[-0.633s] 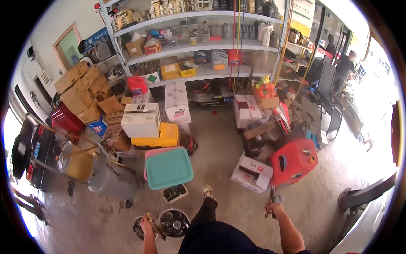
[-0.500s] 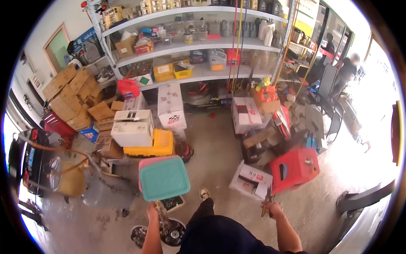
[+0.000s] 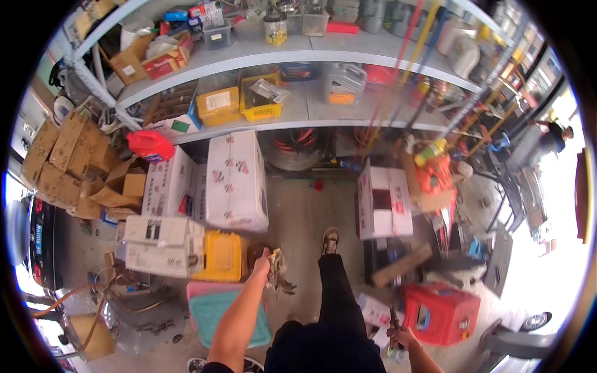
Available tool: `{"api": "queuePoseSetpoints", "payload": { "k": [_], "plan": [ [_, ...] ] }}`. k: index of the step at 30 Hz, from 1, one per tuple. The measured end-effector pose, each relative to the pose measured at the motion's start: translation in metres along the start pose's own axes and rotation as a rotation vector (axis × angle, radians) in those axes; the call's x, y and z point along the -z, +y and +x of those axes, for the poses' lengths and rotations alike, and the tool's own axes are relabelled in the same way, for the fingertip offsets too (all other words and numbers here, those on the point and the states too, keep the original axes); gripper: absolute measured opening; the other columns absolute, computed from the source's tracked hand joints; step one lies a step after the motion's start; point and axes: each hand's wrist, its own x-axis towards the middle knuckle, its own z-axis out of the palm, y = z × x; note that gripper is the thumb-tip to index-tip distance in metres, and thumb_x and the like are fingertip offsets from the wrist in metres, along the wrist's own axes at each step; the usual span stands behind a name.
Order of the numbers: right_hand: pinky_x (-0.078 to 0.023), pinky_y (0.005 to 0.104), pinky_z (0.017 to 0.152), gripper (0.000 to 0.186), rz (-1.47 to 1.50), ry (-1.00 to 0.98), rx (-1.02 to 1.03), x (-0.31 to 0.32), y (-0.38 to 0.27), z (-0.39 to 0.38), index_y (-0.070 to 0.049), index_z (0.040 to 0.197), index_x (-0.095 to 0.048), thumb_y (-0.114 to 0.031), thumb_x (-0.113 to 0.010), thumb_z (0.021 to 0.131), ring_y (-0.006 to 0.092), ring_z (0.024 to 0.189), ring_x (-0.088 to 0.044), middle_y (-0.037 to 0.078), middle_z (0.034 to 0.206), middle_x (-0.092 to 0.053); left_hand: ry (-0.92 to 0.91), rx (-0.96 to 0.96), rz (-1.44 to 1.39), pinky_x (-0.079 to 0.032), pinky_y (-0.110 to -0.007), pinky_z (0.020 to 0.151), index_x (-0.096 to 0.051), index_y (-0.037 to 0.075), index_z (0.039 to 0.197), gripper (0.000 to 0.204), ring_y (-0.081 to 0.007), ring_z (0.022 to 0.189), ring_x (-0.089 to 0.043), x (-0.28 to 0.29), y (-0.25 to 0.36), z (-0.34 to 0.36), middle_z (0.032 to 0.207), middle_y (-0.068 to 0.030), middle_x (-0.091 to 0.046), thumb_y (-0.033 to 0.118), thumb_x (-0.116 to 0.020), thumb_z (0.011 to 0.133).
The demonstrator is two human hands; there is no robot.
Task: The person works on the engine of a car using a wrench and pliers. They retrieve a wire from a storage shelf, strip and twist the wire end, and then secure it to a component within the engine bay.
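My left hand (image 3: 262, 264) grips a crumpled, dirty tan rag (image 3: 280, 276), held out beside a yellow plastic case (image 3: 221, 255), above a teal lid (image 3: 230, 320). At the lower right, my right hand (image 3: 401, 340) is wrapped round a dark, slim hand tool (image 3: 394, 320), too small to identify surely, near a red plastic container (image 3: 441, 311). My right leg and shoe (image 3: 329, 242) show on the concrete floor between stacks of boxes.
Metal shelving (image 3: 292, 124) crosses the top, holding jugs and bins. White cartons (image 3: 233, 186) and brown boxes (image 3: 74, 161) stand left, more cartons (image 3: 382, 202) and clutter right. Hoses and a drum (image 3: 84, 336) lie lower left. A person (image 3: 553, 137) appears at far right.
I have moved forward toward the shelving, which now looms nearer. My left hand with the rag has risen from over the round metal pans to beside the yellow case.
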Motion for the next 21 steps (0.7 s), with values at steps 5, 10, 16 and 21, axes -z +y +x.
{"api": "queuePoseSetpoints", "payload": {
  "k": [5,10,16,21],
  "plan": [
    [-0.047,0.0365,0.054,0.023,-0.716,-0.038,0.263,-0.051,-0.225,0.160,-0.002,0.091,-0.065,-0.022,-0.063,0.079,0.0148,0.067,-0.061,0.011,0.074,-0.065,0.228,0.072,0.261,-0.051,-0.040,0.073,-0.062,0.001,0.105,0.066,-0.0259,0.080,-0.063,-0.043,0.045,0.231,0.095,-0.0115,-0.064,0.062,-0.041,0.091],
    [-0.042,0.0284,0.054,0.029,-0.489,-0.212,0.366,-0.199,-0.352,0.395,-0.004,0.089,-0.065,-0.033,-0.066,0.084,0.0095,0.060,-0.053,0.001,0.065,-0.057,0.419,0.041,0.432,-0.051,-0.036,0.058,-0.062,0.007,0.109,0.061,-0.0192,0.066,-0.061,-0.026,0.101,0.414,0.093,-0.0071,-0.067,0.061,-0.042,0.091],
    [-0.038,0.0355,0.062,0.044,-0.034,-0.075,0.142,-0.359,-0.485,0.620,-0.003,0.072,-0.056,-0.043,-0.060,0.088,0.0155,0.065,-0.046,0.005,0.070,-0.052,-0.085,0.302,-0.001,-0.045,-0.033,0.046,-0.063,0.008,0.105,0.043,-0.0140,0.056,-0.051,-0.130,0.135,0.473,0.068,-0.0001,-0.051,0.046,-0.043,0.097],
    [-0.043,0.0342,0.071,0.038,0.317,-0.044,0.241,-0.440,-0.504,0.686,-0.004,0.099,-0.056,-0.038,-0.067,0.087,0.0164,0.077,-0.052,0.004,0.085,-0.056,0.208,-0.406,0.586,-0.041,-0.031,0.053,-0.062,-0.002,0.082,0.036,-0.0112,0.057,-0.048,-0.127,0.093,0.472,0.064,-0.0047,-0.056,0.030,-0.051,0.095]
  ]
}}
